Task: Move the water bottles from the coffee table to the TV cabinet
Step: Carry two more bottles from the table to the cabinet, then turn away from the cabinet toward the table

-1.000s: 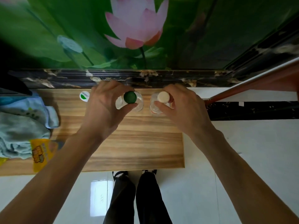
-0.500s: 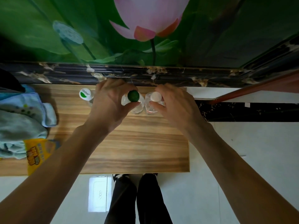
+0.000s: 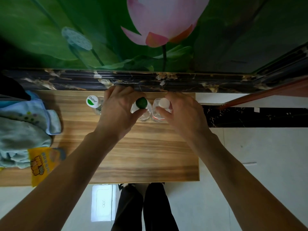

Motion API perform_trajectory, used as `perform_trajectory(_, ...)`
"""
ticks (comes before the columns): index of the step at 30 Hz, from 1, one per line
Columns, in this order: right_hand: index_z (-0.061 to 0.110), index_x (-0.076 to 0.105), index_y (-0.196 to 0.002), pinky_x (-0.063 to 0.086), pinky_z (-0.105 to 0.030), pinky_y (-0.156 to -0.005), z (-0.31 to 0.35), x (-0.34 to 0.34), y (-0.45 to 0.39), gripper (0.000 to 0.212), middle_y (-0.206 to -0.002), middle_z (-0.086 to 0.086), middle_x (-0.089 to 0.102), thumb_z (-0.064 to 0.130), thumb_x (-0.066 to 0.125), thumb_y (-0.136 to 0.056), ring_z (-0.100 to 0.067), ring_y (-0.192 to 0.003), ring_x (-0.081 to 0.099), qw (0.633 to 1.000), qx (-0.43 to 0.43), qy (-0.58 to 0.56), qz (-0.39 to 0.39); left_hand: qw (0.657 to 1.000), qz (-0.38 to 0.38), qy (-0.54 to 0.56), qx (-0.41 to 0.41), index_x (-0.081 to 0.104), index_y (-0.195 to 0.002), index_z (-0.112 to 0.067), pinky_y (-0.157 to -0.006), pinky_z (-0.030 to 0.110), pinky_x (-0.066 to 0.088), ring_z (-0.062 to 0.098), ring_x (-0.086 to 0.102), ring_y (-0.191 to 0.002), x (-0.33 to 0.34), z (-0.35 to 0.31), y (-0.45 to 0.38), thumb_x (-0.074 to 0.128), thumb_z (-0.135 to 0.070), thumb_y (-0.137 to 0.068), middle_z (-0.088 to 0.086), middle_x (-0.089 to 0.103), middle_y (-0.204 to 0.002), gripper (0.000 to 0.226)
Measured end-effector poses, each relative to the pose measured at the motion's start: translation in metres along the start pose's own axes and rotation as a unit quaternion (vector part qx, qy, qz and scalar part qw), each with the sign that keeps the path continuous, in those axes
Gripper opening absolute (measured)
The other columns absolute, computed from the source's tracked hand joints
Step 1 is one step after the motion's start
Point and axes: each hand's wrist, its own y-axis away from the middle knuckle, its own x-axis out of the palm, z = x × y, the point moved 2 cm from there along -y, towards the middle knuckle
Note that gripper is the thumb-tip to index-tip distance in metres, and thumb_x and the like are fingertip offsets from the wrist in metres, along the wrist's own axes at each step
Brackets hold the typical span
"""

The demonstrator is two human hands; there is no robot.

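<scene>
Wood-grain surface under a lotus mural, dark marble ledge behind. Left hand clamped at the neck of the green-capped bottle; right hand pinching the white-capped bottle just right of it. Both clear, ribbed plastic, upright, apparently set down on the cabinet top. Placing step, by the look; next, letting go cleanly without tipping either. Third bottle, white-and-green printed cap, standing left of the green cap; soft blue cloth farther left.

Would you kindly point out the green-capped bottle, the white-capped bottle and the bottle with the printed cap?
green-capped bottle (image 3: 141, 102): head view, on its cap.
white-capped bottle (image 3: 164, 102): head view, on its cap.
printed-cap bottle (image 3: 92, 101): head view, on its cap.
</scene>
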Motion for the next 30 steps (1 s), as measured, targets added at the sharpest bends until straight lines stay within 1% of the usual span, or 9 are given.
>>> perform_trajectory(8,0.019,0.061,-0.121,0.038,-0.027,-0.077,0.0,-0.001,-0.001,0.04,-0.11,0.0,0.069,0.047,0.068,-0.093,-0.02,-0.103,0.064,0.999,0.018,-0.014,0.037,1.0,0.022,-0.008,0.002,0.073,-0.113,-0.022,-0.106,0.045,0.036,0.03,0.061,-0.114,-0.003,-0.003,-0.006,0.082,-0.034,-0.083,-0.002,0.072,-0.112,0.032)
perform_trajectory(12,0.025,0.053,-0.135,0.036,-0.028,-0.074,0.001,-0.007,0.0,0.057,-0.119,0.003,0.068,0.057,0.067,-0.09,-0.021,-0.108,0.065,0.998,0.024,0.017,0.062,0.999,0.035,0.001,-0.001,0.072,-0.12,-0.02,-0.104,0.046,0.041,0.032,0.06,-0.118,-0.007,-0.003,-0.003,0.085,-0.032,-0.079,0.001,0.071,-0.117,0.045)
perform_trajectory(16,0.03,0.047,-0.138,0.04,-0.031,-0.075,-0.001,-0.029,0.011,0.064,-0.125,0.005,0.066,0.064,0.064,-0.087,-0.021,-0.111,0.066,0.997,0.042,0.027,0.057,0.999,0.04,-0.007,0.032,0.066,-0.133,-0.013,-0.105,0.048,0.044,0.033,0.058,-0.123,-0.021,-0.012,0.004,0.083,-0.037,-0.081,0.006,0.067,-0.128,0.059)
perform_trajectory(18,0.028,0.045,-0.143,0.048,-0.035,-0.083,-0.002,-0.047,0.022,0.065,-0.133,0.003,0.062,0.06,0.064,-0.09,-0.021,-0.12,0.062,0.998,0.052,0.012,0.038,0.999,0.022,-0.009,0.044,0.064,-0.136,-0.009,-0.109,0.048,0.044,0.034,0.056,-0.129,-0.038,-0.021,0.009,0.075,-0.041,-0.088,0.008,0.066,-0.134,0.059)
perform_trajectory(20,0.026,0.041,-0.149,0.049,-0.038,-0.097,0.003,-0.069,0.038,0.066,-0.145,0.001,0.055,0.056,0.062,-0.094,-0.021,-0.131,0.053,0.998,0.052,-0.001,0.025,0.999,0.002,-0.003,0.048,0.061,-0.14,-0.008,-0.116,0.047,0.041,0.033,0.053,-0.136,-0.062,-0.034,0.019,0.068,-0.042,-0.094,0.01,0.063,-0.14,0.058)
perform_trajectory(23,0.023,0.033,-0.157,0.033,-0.032,-0.115,0.02,-0.114,0.066,0.071,-0.161,0.0,0.039,0.054,0.058,-0.097,-0.017,-0.146,0.036,0.999,0.044,-0.02,0.016,0.998,-0.029,0.027,0.046,0.055,-0.146,-0.008,-0.124,0.043,0.035,0.029,0.047,-0.145,-0.108,-0.058,0.039,0.063,-0.044,-0.099,0.009,0.058,-0.149,0.06)
perform_trajectory(24,0.022,0.031,-0.159,0.029,-0.033,-0.118,0.028,-0.131,0.075,0.073,-0.164,0.0,0.034,0.054,0.057,-0.098,-0.017,-0.15,0.031,0.999,0.043,-0.019,0.013,0.998,-0.038,0.036,0.046,0.053,-0.149,-0.008,-0.125,0.041,0.033,0.027,0.045,-0.147,-0.125,-0.066,0.046,0.062,-0.046,-0.1,0.007,0.055,-0.152,0.062)
perform_trajectory(27,0.02,0.023,-0.162,0.025,-0.038,-0.123,0.062,-0.187,0.102,0.079,-0.17,-0.001,0.021,0.053,0.057,-0.099,-0.018,-0.156,0.02,0.999,0.048,0.009,-0.011,0.996,-0.057,0.045,0.045,0.045,-0.155,-0.011,-0.128,0.04,0.029,0.025,0.038,-0.152,-0.177,-0.09,0.061,0.057,-0.05,-0.102,0.004,0.048,-0.159,0.066)
perform_trajectory(30,0.016,0.021,-0.163,0.024,-0.04,-0.124,0.107,-0.245,0.127,0.081,-0.17,-0.005,0.019,0.053,0.055,-0.1,-0.023,-0.157,0.019,0.997,0.041,0.006,-0.062,0.994,-0.079,0.057,0.046,0.045,-0.154,-0.008,-0.124,0.051,0.033,0.031,0.04,-0.151,-0.232,-0.118,0.075,0.059,-0.049,-0.101,0.009,0.048,-0.16,0.069)
